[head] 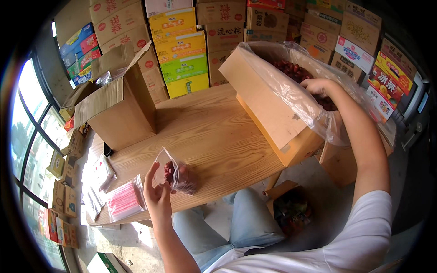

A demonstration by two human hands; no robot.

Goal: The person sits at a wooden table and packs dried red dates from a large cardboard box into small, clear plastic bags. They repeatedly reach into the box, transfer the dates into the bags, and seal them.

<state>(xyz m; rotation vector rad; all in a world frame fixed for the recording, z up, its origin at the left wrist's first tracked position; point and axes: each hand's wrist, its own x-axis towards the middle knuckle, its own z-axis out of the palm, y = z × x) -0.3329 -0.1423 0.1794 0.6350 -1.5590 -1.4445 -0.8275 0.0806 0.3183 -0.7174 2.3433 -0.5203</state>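
Observation:
My left hand (pixel 159 191) grips the near side of a small clear plastic zip bag (pixel 181 181), whose mouth gapes at the top. Dark red dried jujubes (pixel 169 170) fill its lower part, and it rests near the front edge of the wooden table. On the right, my right hand (pixel 317 87) reaches over the rim of a large cardboard box (pixel 266 92) lined with a clear plastic liner (pixel 290 88). Its fingers are curled down at the loose jujubes (pixel 293 70) inside. The fingertips are hidden, so I cannot tell whether they hold any.
A cardboard box with raised flaps (pixel 119 116) stands on the table's far left. A pack of red-striped bags (pixel 126 201) and other plastic packs (pixel 102 174) lie at the left on the wooden table (pixel 208 133). An open carton (pixel 290 208) sits below. Stacked cartons (pixel 181 47) line the back.

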